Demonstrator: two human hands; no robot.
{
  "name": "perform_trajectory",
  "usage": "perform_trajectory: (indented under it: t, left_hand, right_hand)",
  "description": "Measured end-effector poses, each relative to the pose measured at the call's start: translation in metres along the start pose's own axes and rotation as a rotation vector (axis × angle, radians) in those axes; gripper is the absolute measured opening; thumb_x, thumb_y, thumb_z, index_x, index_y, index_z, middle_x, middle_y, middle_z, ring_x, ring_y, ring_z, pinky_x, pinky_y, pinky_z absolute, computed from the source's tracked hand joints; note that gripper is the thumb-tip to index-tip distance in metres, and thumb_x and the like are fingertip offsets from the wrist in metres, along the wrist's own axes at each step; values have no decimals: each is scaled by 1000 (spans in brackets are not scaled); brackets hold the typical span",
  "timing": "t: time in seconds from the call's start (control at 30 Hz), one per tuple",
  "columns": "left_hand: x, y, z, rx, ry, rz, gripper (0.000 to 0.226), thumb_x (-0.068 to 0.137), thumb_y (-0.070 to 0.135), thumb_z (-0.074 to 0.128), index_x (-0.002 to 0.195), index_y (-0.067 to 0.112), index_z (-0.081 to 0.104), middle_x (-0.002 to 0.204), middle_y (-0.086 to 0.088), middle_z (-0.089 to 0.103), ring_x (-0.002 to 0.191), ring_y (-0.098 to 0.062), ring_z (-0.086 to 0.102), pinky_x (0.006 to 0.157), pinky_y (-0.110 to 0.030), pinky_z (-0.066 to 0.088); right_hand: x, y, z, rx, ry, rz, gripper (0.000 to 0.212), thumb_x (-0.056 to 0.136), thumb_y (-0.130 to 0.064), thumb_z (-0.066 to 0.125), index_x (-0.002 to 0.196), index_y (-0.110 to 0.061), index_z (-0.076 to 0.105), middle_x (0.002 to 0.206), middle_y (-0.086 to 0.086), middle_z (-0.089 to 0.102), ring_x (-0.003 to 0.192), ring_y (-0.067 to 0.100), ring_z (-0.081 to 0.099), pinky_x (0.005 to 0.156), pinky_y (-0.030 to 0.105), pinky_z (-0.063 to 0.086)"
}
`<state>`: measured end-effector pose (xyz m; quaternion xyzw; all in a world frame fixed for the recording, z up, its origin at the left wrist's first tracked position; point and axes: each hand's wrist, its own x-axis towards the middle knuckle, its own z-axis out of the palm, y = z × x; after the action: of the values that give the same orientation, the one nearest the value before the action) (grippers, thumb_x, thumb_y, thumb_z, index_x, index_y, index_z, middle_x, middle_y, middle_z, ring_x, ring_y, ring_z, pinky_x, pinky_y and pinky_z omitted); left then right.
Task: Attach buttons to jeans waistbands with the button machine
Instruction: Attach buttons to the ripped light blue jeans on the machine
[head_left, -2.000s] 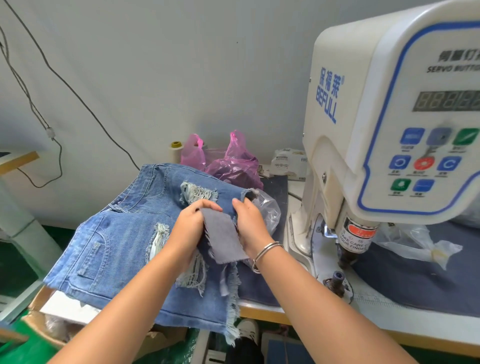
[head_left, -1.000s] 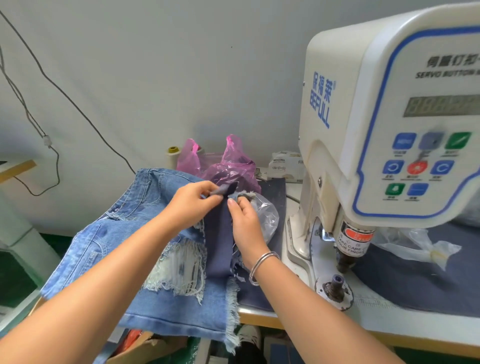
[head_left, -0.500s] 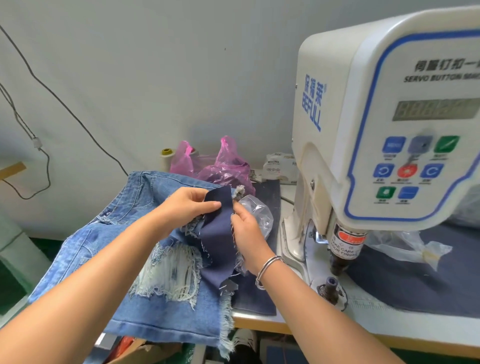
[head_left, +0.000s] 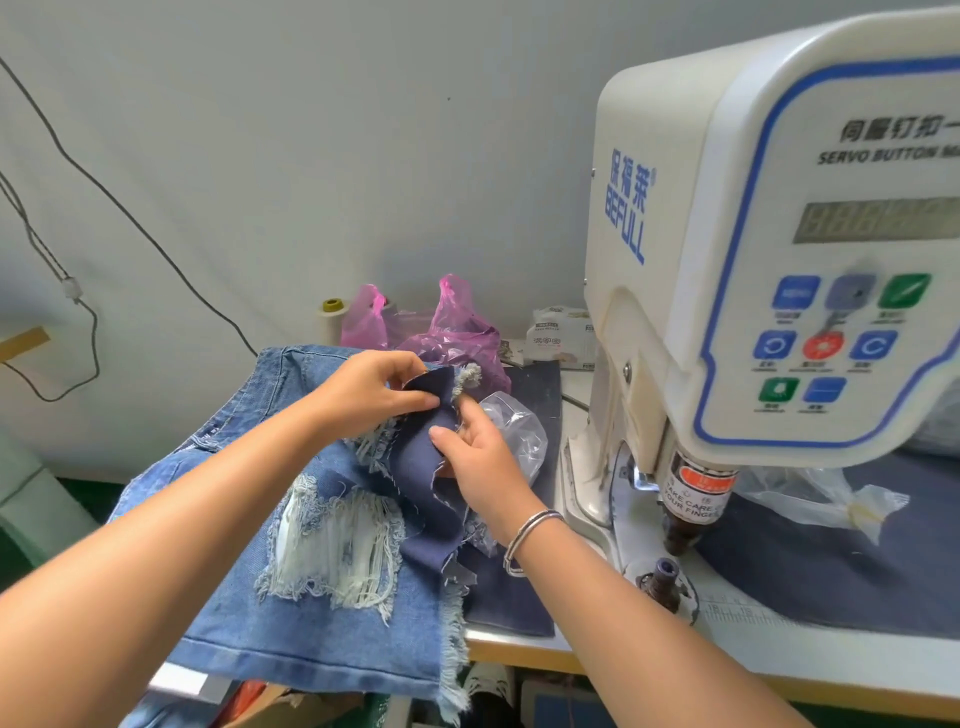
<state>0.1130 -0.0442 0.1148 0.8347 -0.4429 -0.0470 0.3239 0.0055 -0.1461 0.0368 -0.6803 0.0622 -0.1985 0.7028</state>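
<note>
Together, my left grip (head_left: 371, 392) and right grip (head_left: 480, 457) pinched the dark denim patch (head_left: 421, 462) on the ripped denim shorts (head_left: 291, 561), at nine o'clock from the button machine (head_left: 769, 260).

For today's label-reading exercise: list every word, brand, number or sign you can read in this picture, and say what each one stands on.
"BEFULL", under three Chinese characters: side of the button machine.
"SERVO BUTTON M...", cut off by the picture's edge, under cut-off Chinese characters: machine's front panel.
"TAKE CARE ... YOUR FINGE...", partly turned away: warning label on the machine's plunger.
Display digits: unlit.
Captions under the control buttons: too small.
White packet by the wall: print too blurred.
</note>
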Motion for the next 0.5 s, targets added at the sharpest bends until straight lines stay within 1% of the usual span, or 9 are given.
perform_trajectory:
  t: [0.07,0.1,0.17,0.2,0.23,0.3,0.37,0.43,0.5]
  left_hand:
    - [3,2,-7,191,41,117,27,79,8,77,101,16,63,98,1,59,85,-16,53,83,-34,46]
    - [4,5,-11,291,42,215,41,77,5,78,114,16,62,112,-1,56,97,-18,54,89,-36,45]
    - [6,13,-14,477,-20,440,60,76,0,74,129,22,58,133,-5,49,118,-23,49,96,-39,39]
    - [7,18,-13,561,-64,538,59,76,0,72,128,26,60,138,-4,47,123,-24,47,95,-39,36]
    - [8,22,-10,642,-106,612,52,78,3,70,123,29,62,140,-1,48,124,-23,47,94,-38,35]
    - [11,25,-9,784,-165,675,33,85,19,68,115,32,63,132,9,55,121,-17,48,94,-35,35]
    - [16,27,-16,899,-179,665,24,87,38,64,110,33,61,115,15,60,116,-13,49,94,-33,35]
    - [21,30,-25,996,-186,649,22,86,46,62,103,31,61,105,15,61,111,-13,50,92,-33,37]
    - [25,35,-32,1029,-190,659,16,84,43,64,93,30,61,98,13,62,105,-14,52,88,-35,39]
  right_hand:
    - [2,0,-3,-37,23,22,45,96,-4,48,140,-13,42,92,12,61,71,1,44,70,16,39]
    - [3,0,-5,-51,19,26,48,96,-3,47,142,-10,40,103,2,61,79,-1,47,76,13,39]
    - [5,-2,-7,-77,6,32,48,96,-2,47,142,-10,41,108,-8,55,95,4,51,87,18,40]
    - [6,-3,-7,-82,1,27,44,95,-2,47,138,-12,46,107,-9,56,97,5,52,89,20,41]
    - [6,-5,-8,-83,-10,13,38,95,-1,47,129,-16,51,101,-12,58,91,2,53,85,18,42]
    - [5,-5,-9,-90,-36,-16,34,94,1,46,112,-26,55,84,-13,56,75,0,50,72,16,42]
    - [4,-5,-9,-89,-52,-23,31,93,-1,47,100,-30,55,70,-8,47,64,7,42,62,22,39]
    - [3,-4,-7,-81,-43,-26,34,93,-3,47,99,-36,53,66,-6,42,57,7,38,54,21,37]
    - [3,-3,-3,-39,-21,-20,35,94,-4,47,104,-38,48,63,-8,45,48,3,39,47,17,36]
